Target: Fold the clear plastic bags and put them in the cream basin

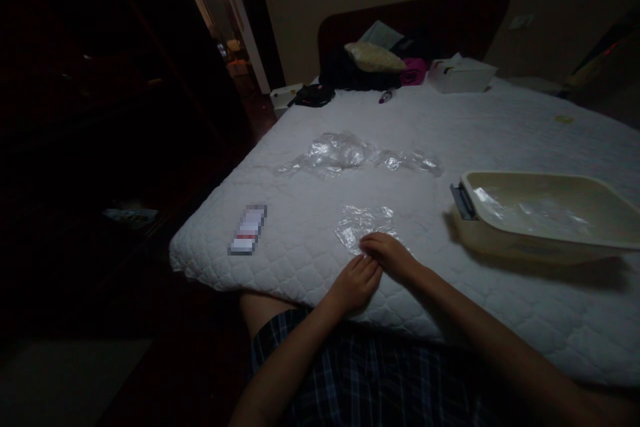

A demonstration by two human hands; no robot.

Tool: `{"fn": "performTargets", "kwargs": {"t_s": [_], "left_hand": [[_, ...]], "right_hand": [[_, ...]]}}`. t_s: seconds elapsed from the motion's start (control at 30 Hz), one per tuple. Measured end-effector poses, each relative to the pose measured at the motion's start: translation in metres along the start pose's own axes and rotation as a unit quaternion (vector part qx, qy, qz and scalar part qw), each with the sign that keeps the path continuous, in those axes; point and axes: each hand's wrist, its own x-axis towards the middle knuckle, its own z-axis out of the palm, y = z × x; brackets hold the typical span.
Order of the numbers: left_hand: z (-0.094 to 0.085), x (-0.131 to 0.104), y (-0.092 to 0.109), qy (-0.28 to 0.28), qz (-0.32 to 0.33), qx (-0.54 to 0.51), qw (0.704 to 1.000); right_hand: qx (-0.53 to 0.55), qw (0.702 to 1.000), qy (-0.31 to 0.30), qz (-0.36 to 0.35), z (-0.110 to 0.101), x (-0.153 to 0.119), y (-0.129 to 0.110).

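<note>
A small clear plastic bag [367, 219] lies crinkled on the white quilted bed, close to the near edge. My right hand [390, 253] rests over its near side, fingers bent and pinched on the plastic. Just below and touching it, my left hand [356, 283] has its fingers together at the same near edge of the bag. The fingertips of both hands are partly hidden where they meet. Farther up the bed, more crumpled clear plastic bags [337, 152] are strewn in a loose row.
On the right stands a cream plastic bin [540, 247] with a grey latch and clear plastic inside. To the left lies a blurred-out phone-like item [249, 230]. A white box [463, 75], a black bag [314, 95] and a pillow [375, 57] sit toward the headboard.
</note>
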Motion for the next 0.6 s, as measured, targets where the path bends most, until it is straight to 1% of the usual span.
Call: {"fn": "performTargets", "kwargs": {"t_s": [0.1,0.17,0.23,0.27,0.33,0.43,0.6], "left_hand": [[0.0005,-0.0011,-0.0005,0.02,0.011,-0.003,1.0],[0.0017,-0.0025,-0.001,0.045,0.021,-0.006,0.999],[0.0025,-0.0042,-0.0014,0.07,0.012,-0.007,0.997],[0.0025,-0.0048,-0.0015,0.08,-0.005,-0.006,0.997],[0.0014,-0.0055,-0.0015,0.094,-0.06,-0.006,0.994],[-0.002,-0.0045,-0.0006,0.095,-0.136,-0.01,0.986],[-0.0066,-0.0005,0.0029,0.077,-0.199,-0.01,0.977]], "right_hand": [[0.004,1.0,-0.008,-0.002,-0.0006,-0.0008,0.0008],[0.005,1.0,-0.013,0.001,-0.0009,-0.0013,0.0003],[0.003,1.0,-0.012,0.005,-0.0004,-0.0015,-0.0003],[0.002,1.0,-0.008,0.007,0.0,-0.0015,-0.0005],[0.003,1.0,-0.005,0.009,0.0008,-0.0012,-0.0007],[0.006,1.0,-0.001,0.015,0.0011,-0.0008,-0.0008],[0.021,0.999,0.02,0.023,0.0002,-0.0028,-0.0021]]}}
